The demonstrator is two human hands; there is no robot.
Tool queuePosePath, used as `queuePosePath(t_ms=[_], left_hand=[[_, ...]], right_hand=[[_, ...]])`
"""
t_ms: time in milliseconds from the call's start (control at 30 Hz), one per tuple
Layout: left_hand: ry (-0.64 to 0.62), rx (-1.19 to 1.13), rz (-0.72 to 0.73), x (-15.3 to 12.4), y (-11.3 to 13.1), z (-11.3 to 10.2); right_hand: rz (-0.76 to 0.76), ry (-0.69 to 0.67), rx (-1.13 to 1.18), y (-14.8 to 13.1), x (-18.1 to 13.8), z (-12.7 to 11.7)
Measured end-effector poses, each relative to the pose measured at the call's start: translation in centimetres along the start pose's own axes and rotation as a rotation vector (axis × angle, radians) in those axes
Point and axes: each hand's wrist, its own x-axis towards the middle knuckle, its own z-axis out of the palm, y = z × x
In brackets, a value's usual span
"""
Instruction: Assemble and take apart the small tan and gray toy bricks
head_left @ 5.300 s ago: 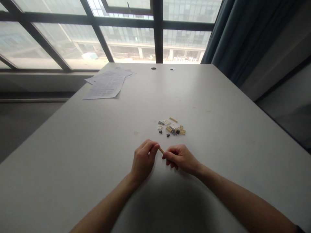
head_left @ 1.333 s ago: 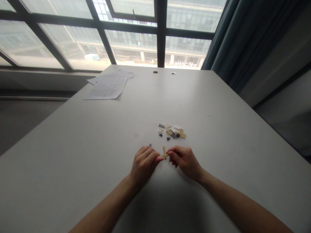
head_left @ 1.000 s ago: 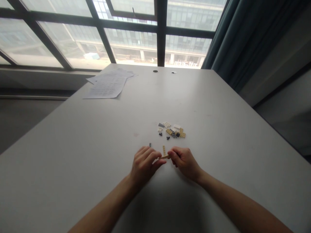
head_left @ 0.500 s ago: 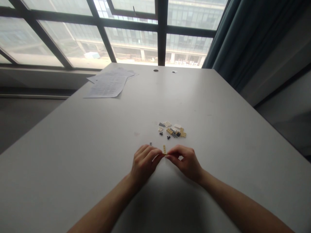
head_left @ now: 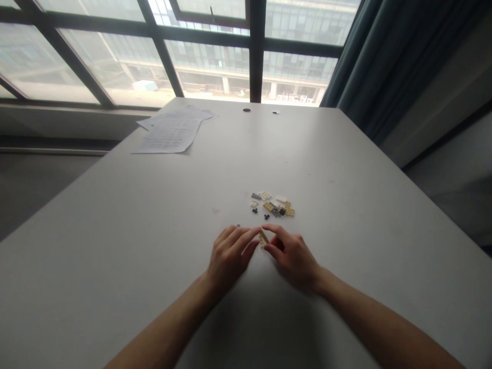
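Just in front of the loose pile, both of my hands meet over small tan toy-brick pieces. My right hand [head_left: 294, 256] pinches a narrow tan building-brick plate [head_left: 264, 236] between thumb and index finger, its length slanting. Against its left side is a studded tan strip [head_left: 261, 242], partly hidden by the fingers. My left hand [head_left: 230, 253] has its thumb and fingertips closed in on this strip; whether the two pieces are joined, I cannot tell. A tiny grey piece [head_left: 238, 225] shows just beyond my left knuckles.
Past my hands lies a pile of pieces: tan plates [head_left: 289, 209], white plates [head_left: 265, 196], grey plates [head_left: 255, 196] and small black pieces [head_left: 266, 217]. Printed papers [head_left: 169, 134] lie at the far left of the white table [head_left: 154, 205]. Windows and a dark curtain [head_left: 369, 66] border it.
The tan plate in my right hand has turned from lying flat to slanting upright. My right index finger has risen, and the studded strip now sits between my fingertips rather than beyond them.
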Motion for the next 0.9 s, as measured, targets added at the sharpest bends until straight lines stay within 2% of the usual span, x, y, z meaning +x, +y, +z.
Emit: queuePosePath(t_ms=[167, 300, 433, 567, 733, 900], left_hand=[[-0.114, 0.080, -0.024, 0.2, 0.1, 0.1], [-0.215, 0.131, 0.004, 0.4, 0.3, 0.2], [-0.249, 0.148, 0.019, 0.4, 0.3, 0.3], [-0.259, 0.142, 0.002, 0.4, 0.3, 0.2], [-0.279, 0.138, -0.030, 0.4, 0.5, 0.0], [-0.328, 0.138, -0.042, 0.6, 0.5, 0.0]], right_hand=[[0.127, -0.044, -0.127, -0.1, 0.6, -0.7], [0.167, -0.061, -0.197, -0.2, 0.8, -0.7], [0.181, -0.061, -0.246, -0.1, 0.8, -0.5], [0.156, -0.069, -0.247, 0.6, 1.1, -1.1], [0.005, -0.173, -0.201, 1.6, 1.6, -2.4], [-0.023, -0.186, -0.257, 1.6, 1.6, -2.2]])
